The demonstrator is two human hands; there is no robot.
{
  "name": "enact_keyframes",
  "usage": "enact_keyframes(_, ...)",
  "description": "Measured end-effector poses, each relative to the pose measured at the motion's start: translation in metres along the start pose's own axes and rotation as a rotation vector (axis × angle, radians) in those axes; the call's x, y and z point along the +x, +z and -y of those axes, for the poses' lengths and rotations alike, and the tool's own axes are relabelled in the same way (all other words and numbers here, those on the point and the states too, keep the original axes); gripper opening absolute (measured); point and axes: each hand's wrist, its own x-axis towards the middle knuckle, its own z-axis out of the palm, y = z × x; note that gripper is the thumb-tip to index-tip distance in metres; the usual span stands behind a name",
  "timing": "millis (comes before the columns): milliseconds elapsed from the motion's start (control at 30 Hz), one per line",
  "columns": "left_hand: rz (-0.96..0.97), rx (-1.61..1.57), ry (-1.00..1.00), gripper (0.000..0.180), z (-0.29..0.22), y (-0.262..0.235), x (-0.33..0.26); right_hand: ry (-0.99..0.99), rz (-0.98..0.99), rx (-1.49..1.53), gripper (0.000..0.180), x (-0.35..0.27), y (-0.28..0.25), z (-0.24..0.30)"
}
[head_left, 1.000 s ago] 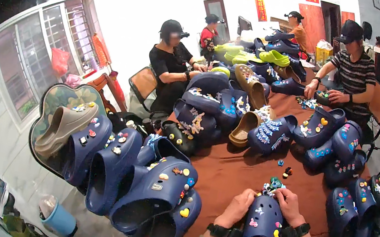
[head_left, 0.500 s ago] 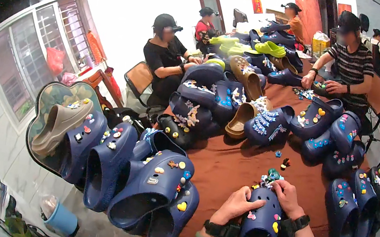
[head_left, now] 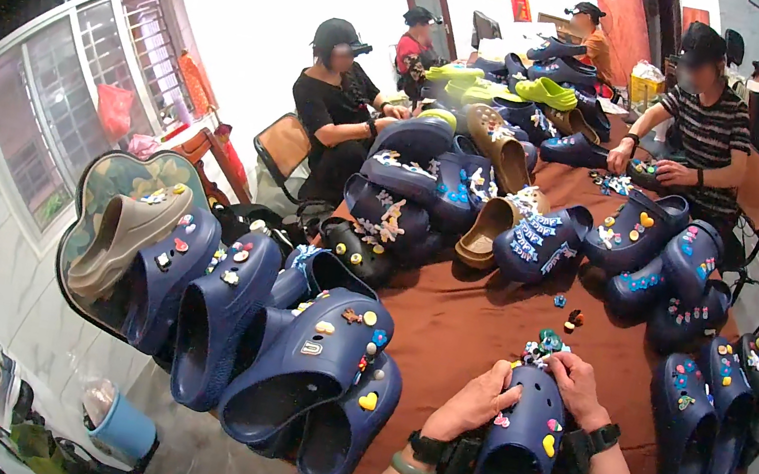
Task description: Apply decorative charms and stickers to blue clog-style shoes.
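Observation:
A dark navy clog (head_left: 517,464) lies at the table's near edge, its toe pointing away and its open heel toward me. Small pink and yellow charms sit in its holes on both sides. My left hand (head_left: 478,399) is closed against the left side of the toe, thumb bent at its edge. At the toe's far right my right hand (head_left: 578,389) is closed, fingertips curled down by the clog's front; what they pinch, if anything, is hidden. Just beyond the toe is a small heap of colourful charms (head_left: 543,345).
Decorated navy clogs (head_left: 304,376) crowd the left, and more navy clogs (head_left: 685,433) line the right edge. A large pile of clogs (head_left: 431,175) fills the far table. Two loose charms (head_left: 574,319) lie on the brown cloth (head_left: 443,340). Several people sit around the table.
My left thumb has drawn back from the top of the clog to its left side. The right hand stays by the toe. The whole view has shifted slightly.

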Motion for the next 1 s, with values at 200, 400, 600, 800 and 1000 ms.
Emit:
enact_keyframes(200, -0.048, -0.087, 0.078, 0.019, 0.018, 0.006, 0.002, 0.035, 0.028, 0.034, 0.019, 0.000, -0.003, 0.004)
enact_keyframes(400, -0.098, -0.047, -0.059, 0.027, 0.018, 0.009, 0.004, 0.027, 0.024, 0.050, 0.019, 0.000, -0.002, 0.003)
enact_keyframes(600, -0.115, -0.115, -0.111, 0.030, 0.025, 0.013, 0.007, 0.005, 0.019, 0.021, 0.019, 0.000, -0.002, -0.001)
enact_keyframes(800, -0.118, -0.535, -0.413, 0.027, 0.017, 0.006, 0.013, 0.013, 0.013, 0.027, 0.019, 0.001, -0.003, -0.003)
enact_keyframes(1000, -0.248, -1.289, -0.370, 0.029, 0.040, 0.000, 0.011, 0.005, 0.017, 0.014, 0.018, 0.001, -0.002, -0.001)
